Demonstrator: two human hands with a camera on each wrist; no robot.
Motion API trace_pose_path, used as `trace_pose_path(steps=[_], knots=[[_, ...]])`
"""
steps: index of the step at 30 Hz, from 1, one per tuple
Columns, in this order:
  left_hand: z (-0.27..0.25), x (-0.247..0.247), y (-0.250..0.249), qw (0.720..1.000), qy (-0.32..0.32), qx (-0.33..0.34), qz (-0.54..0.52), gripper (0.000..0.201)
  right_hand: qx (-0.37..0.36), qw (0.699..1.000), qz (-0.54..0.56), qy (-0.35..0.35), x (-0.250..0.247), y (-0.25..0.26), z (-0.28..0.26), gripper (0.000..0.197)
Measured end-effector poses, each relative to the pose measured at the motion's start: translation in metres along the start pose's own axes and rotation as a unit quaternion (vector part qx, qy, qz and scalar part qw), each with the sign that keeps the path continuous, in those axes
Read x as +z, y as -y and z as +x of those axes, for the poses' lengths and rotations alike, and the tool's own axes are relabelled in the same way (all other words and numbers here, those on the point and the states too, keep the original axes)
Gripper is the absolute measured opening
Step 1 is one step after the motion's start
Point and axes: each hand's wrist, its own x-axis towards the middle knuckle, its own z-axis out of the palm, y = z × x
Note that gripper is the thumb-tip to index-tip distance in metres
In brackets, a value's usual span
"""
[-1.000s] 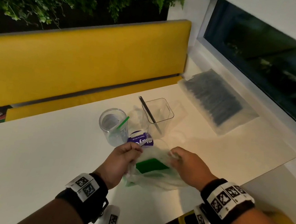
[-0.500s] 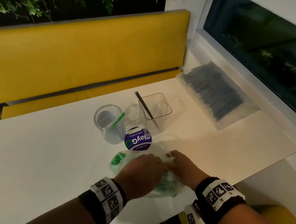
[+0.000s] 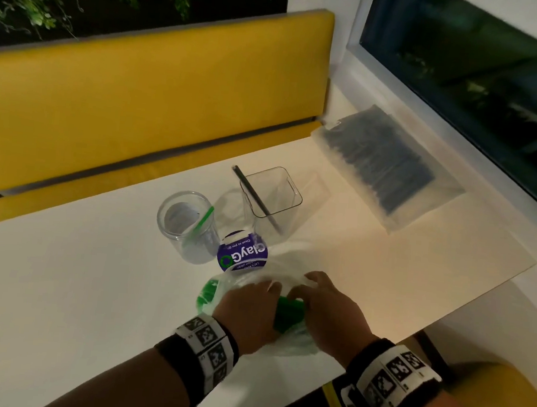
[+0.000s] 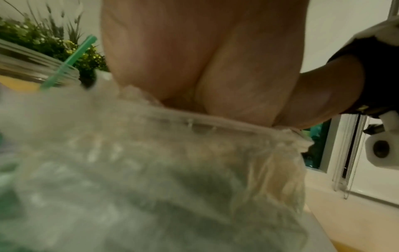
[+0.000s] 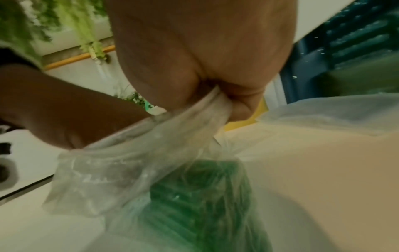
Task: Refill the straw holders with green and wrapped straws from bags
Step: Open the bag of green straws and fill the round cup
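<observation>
A thin clear plastic bag (image 3: 290,264) of green straws (image 3: 287,313) lies on the white table (image 3: 56,281) near its front edge. My left hand (image 3: 250,306) and right hand (image 3: 323,303) both pinch the bag's bunched top edge, close together. In the right wrist view the bag (image 5: 134,163) is gathered in my fingers above the green straws (image 5: 205,192). Behind stand a round clear holder (image 3: 186,225) with one green straw (image 3: 203,223) and a square clear holder (image 3: 271,197) with one dark wrapped straw (image 3: 254,198). A flat bag of dark wrapped straws (image 3: 382,162) lies at the back right.
A round purple-and-white label (image 3: 242,255) lies between the bag and the holders. A yellow bench back (image 3: 141,82) runs behind the table, a window sill (image 3: 492,179) along the right. The table's right edge drops off near my right wrist.
My left hand has moved right over the bag to meet my right hand at its top. The bag has sunk flatter on the table.
</observation>
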Motion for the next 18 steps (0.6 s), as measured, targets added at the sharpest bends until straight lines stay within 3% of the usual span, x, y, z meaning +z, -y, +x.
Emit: trace_pose_path(steps=[5, 7, 11, 18], knots=[[0.001, 0.003, -0.015, 0.992, 0.008, -0.031, 0.120, 0.036, 0.064, 0.996, -0.051, 0.042, 0.010, 0.005, -0.006, 0.076], [0.003, 0.000, -0.024, 0.987, 0.011, -0.019, 0.159, 0.031, 0.062, 0.995, -0.063, 0.057, 0.012, 0.004, -0.006, 0.084], [0.003, 0.008, -0.030, 0.982, 0.020, 0.121, 0.141, 0.038, 0.037, 0.995, 0.046, 0.084, 0.009, -0.004, -0.003, 0.080], [0.005, 0.009, -0.012, 0.999, 0.010, 0.042, 0.000, 0.034, 0.011, 0.987, 0.142, 0.073, 0.000, -0.014, -0.004, 0.067]])
